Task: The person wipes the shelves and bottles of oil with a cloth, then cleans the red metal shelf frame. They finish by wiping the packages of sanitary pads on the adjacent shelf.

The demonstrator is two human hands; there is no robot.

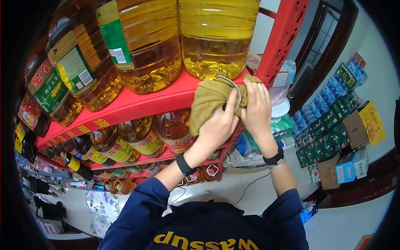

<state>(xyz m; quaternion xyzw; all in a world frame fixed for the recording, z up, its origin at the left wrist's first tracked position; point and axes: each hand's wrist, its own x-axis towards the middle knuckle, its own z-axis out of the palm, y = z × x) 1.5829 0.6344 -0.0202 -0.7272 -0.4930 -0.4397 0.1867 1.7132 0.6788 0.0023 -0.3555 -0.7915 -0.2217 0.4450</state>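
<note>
An olive-green cloth (208,100) with a pale edge is bunched against the front edge of the red shelf (162,93), near its right end. My left hand (219,125) presses on the cloth with its fingers bent around it. Beside it, my right hand (257,104) grips the cloth's right part at the shelf corner. Just behind the cloth stands a large bottle of yellow oil (218,37). To its left is another big oil bottle (146,46) with a green and gold label. Folds of cloth hide some fingertips.
More oil bottles (108,146) fill the lower shelves. A perforated red upright (283,37) rises at the shelf's right end. Green beer cartons (323,146) and cardboard boxes (329,171) are stacked along the right wall. A cable (252,183) lies on the tiled floor.
</note>
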